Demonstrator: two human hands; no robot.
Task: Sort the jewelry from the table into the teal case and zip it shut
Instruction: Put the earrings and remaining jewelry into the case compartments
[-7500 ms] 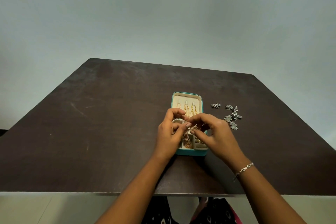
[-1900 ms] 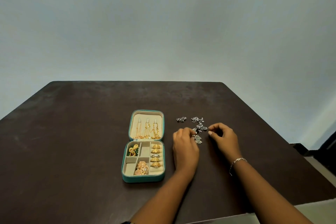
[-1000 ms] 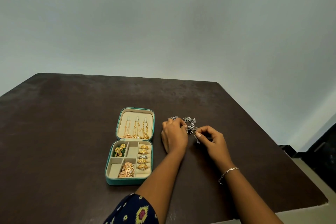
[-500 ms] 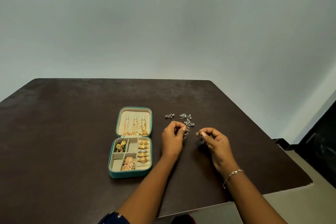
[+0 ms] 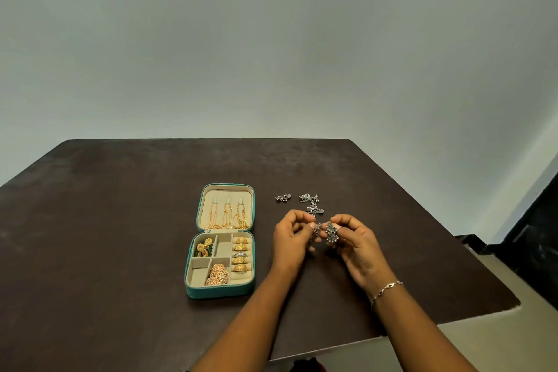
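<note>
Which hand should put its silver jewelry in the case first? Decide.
Left, probably. The left hand, pinching a silver piece, is nearer the teal case; the right hand, holding a silver earring, sits farther.

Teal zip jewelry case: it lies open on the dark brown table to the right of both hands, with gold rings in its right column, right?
No: in the head view the teal zip jewelry case sits left of the left hand and right hand holding silver earrings. It lies open on the dark brown table, gold rings in its right column.

Dull metal earring (image 5: 331,232) in my right hand (image 5: 360,246), glossy gold-toned rings (image 5: 241,254), case (image 5: 217,291) lined matt cream, matt dark table (image 5: 120,220).
</note>
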